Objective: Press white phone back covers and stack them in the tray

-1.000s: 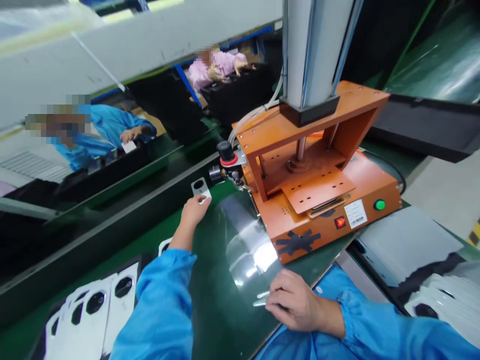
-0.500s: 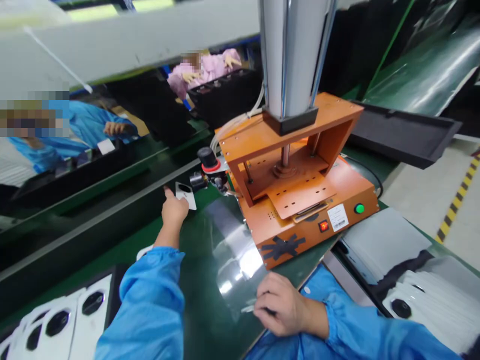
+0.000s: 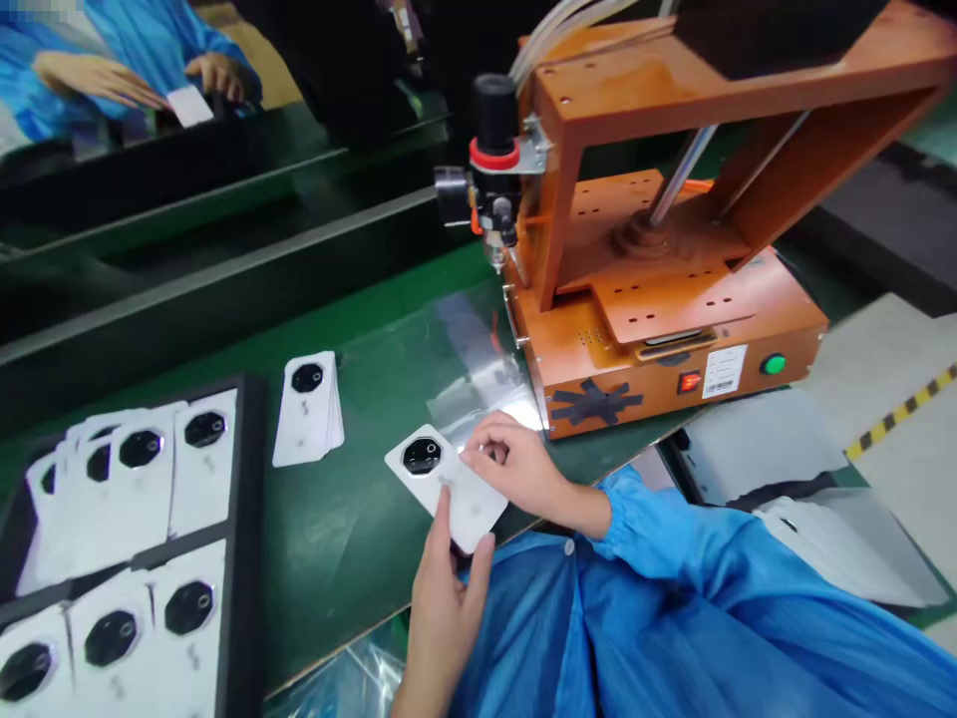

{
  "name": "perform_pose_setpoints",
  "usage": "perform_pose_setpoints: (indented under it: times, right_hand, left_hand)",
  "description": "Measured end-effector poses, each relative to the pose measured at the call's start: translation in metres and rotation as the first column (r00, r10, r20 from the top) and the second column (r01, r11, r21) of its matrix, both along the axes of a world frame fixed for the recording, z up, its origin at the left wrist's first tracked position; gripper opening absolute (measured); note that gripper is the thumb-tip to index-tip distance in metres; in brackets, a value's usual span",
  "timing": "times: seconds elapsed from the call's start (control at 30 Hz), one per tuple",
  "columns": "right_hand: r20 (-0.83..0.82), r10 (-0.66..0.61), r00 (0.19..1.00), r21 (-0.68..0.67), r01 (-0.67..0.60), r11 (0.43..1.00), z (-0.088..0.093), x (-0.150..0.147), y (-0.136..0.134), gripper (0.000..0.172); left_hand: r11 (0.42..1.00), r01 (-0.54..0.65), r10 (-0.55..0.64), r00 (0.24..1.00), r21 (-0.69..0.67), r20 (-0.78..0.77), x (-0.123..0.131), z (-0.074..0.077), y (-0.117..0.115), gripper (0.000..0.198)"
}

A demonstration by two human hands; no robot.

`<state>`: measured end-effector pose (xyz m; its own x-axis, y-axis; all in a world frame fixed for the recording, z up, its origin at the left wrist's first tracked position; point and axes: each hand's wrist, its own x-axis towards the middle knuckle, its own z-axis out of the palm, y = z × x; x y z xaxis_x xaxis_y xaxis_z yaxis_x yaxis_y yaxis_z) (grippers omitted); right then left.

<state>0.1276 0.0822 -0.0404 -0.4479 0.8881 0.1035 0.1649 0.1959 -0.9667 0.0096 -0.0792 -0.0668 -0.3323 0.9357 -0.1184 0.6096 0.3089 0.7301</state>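
A white phone back cover with a round black camera area lies tilted near the bench's front edge. My left hand grips its lower corner, the index finger on the face and the thumb at the edge. Closed in a pinch, my right hand has its fingertips at the cover's upper right edge; what they pinch is hidden. To the left, a small stack of similar covers rests on the green bench.
An orange press with a lit red switch and a green button stands at the right. A black tray with several white covers lies at the left. More covers are at the lower right. Across the bench, a co-worker's hands hold a white piece.
My left hand has come back from beside the press and is now on a cover near me. My right hand has moved up to that cover. The view has shifted down and left.
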Motion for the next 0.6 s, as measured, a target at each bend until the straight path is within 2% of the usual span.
perform_pose_setpoints:
  times: [0.1,0.13,0.2,0.3,0.47,0.6]
  right_hand:
    - [0.037,-0.004,0.999,-0.033,0.005,0.999,-0.004,-0.023,0.017,0.008]
    - [0.047,-0.003,0.999,-0.027,0.004,1.0,-0.005,-0.028,0.022,0.008]
    - [0.065,-0.005,0.998,0.004,0.005,1.0,-0.007,-0.035,0.029,0.009]
    - [0.105,-0.015,0.994,0.053,0.01,0.999,-0.007,-0.045,0.034,0.011]
    - [0.231,-0.035,0.972,0.105,0.01,0.994,-0.008,-0.06,0.027,0.011]
    - [0.318,-0.017,0.948,0.134,-0.027,0.991,-0.008,-0.063,0.019,0.012]
  left_hand:
    - [0.992,0.049,-0.059,0.994,-0.114,-0.09,-0.001,0.004,0.0,0.086]
    - [0.995,0.057,-0.07,0.985,-0.087,-0.158,-0.005,0.006,0.0,0.084]
    - [0.995,0.077,-0.054,0.944,0.057,-0.326,-0.011,0.006,-0.001,0.069]
    - [0.962,0.156,-0.022,0.862,0.223,-0.506,-0.012,-0.002,0.0,0.047]
    - [0.947,0.243,-0.098,0.841,0.209,-0.532,0.002,-0.012,0.008,0.046]
    - [0.945,0.235,-0.072,0.83,0.228,-0.553,0.007,-0.012,0.014,0.04]
